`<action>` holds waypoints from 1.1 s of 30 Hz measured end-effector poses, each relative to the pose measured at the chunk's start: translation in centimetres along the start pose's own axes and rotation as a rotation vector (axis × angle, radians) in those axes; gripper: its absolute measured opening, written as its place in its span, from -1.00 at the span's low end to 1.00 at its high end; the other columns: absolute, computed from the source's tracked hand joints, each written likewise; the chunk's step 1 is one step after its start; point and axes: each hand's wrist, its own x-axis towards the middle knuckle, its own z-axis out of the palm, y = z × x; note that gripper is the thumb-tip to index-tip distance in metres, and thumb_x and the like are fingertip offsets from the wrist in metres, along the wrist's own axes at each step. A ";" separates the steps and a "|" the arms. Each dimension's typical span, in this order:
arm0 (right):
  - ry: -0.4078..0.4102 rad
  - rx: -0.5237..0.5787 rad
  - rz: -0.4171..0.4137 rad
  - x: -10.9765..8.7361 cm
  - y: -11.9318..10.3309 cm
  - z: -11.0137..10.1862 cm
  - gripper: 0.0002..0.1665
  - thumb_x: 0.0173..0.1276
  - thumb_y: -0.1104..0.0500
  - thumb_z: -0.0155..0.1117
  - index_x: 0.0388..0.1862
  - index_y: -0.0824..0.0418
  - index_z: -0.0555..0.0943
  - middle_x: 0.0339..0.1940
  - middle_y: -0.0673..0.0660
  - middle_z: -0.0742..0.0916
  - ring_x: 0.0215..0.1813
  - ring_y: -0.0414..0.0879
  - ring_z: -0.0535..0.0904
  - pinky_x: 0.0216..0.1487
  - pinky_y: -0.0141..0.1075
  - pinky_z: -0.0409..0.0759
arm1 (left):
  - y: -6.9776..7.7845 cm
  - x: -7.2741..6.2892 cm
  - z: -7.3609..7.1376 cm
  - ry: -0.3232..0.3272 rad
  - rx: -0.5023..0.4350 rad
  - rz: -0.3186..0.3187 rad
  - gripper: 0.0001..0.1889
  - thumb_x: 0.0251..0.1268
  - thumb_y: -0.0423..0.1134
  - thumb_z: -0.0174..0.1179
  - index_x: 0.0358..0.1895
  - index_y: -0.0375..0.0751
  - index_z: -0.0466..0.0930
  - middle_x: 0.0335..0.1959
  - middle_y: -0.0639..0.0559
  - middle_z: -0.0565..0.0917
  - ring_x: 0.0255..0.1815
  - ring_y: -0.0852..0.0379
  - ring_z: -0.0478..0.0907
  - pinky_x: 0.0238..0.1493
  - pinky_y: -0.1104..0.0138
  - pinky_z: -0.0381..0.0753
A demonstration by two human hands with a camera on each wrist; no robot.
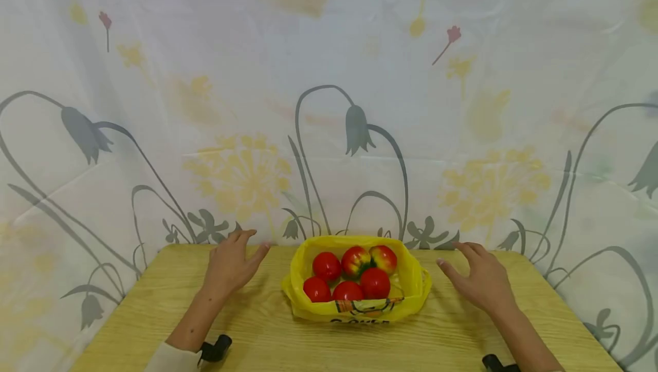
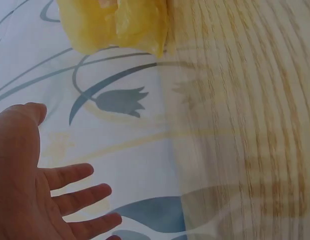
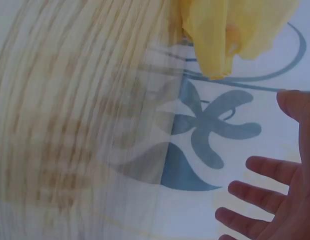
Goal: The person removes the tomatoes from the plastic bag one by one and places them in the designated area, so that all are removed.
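A yellow plastic bag (image 1: 360,310) stands on the table with its mouth spread wide. Inside it lie several round red fruits (image 1: 327,266); two at the back, such as the red and yellow one (image 1: 383,259), look like apples. My left hand (image 1: 231,262) hovers to the left of the bag, apart from it, fingers spread and holding nothing. To the right of the bag my right hand (image 1: 480,278) is held up the same way, touching nothing. Both wrist views show a side of the bag at the top, clear of the left fingers (image 2: 84,197) and the right fingers (image 3: 260,197).
The wooden table (image 1: 257,349) runs back to a pale curtain (image 1: 329,103) printed with grey and yellow flowers. A black wrist mount (image 1: 216,349) sits on the left forearm, and another black mount (image 1: 498,363) is on the right.
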 end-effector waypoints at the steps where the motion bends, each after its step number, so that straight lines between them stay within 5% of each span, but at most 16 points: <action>1: 0.002 0.003 -0.001 0.0 -0.2 0.0 -0.15 0.53 -0.29 0.25 0.42 0.38 0.54 0.34 0.50 0.58 0.22 0.55 0.55 0.06 0.43 0.53 | 0.0 0.0 0.0 0.000 -0.004 0.005 -0.30 0.62 0.24 0.06 0.48 -0.27 0.49 0.44 -0.38 0.51 0.38 -0.48 0.47 0.27 -0.45 0.38; 14: 0.029 0.066 -0.052 -0.1 -2.2 -0.8 -0.24 0.50 -0.22 0.35 0.39 0.32 0.58 0.34 0.45 0.60 0.24 0.52 0.55 0.12 0.43 0.51 | 0.7 -0.1 0.3 0.034 -0.042 0.052 -0.33 0.61 0.22 0.10 0.41 -0.29 0.54 0.27 -0.30 0.64 0.21 -0.34 0.62 0.17 -0.22 0.59; 33: 0.053 0.112 -0.109 0.0 -4.1 -1.1 -0.26 0.45 -0.23 0.40 0.39 0.23 0.60 0.38 0.41 0.59 0.35 0.49 0.49 0.24 0.45 0.43 | 2.6 -0.3 0.8 -0.076 -0.170 0.028 -0.30 0.61 0.30 0.03 0.44 -0.23 0.52 0.28 -0.25 0.63 0.22 -0.30 0.62 0.22 -0.19 0.58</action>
